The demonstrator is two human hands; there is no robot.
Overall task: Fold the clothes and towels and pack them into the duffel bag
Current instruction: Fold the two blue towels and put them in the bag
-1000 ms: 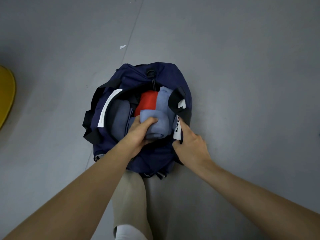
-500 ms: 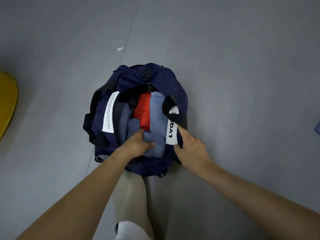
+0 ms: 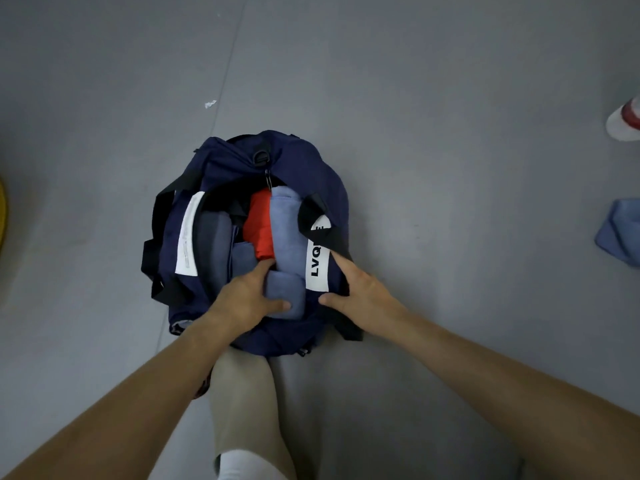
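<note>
Now the left hand (image 3: 247, 301) grips a rolled blue towel (image 3: 286, 294) at the near end of the duffel bag (image 3: 225, 161) on the floor (image 3: 433, 98); the right hand (image 3: 363, 292), fingers (image 3: 341, 263) spread, braces its side. Pushing straight down with the mouth held wide should seat it.

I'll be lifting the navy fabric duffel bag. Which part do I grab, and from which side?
Take the black webbing strap on the right rim of the navy fabric duffel bag, where it crosses the white LVQ label. Come from the right, right grip hooked under the loop: it seems raised off the fabric, clear of the packed clothes.
</note>
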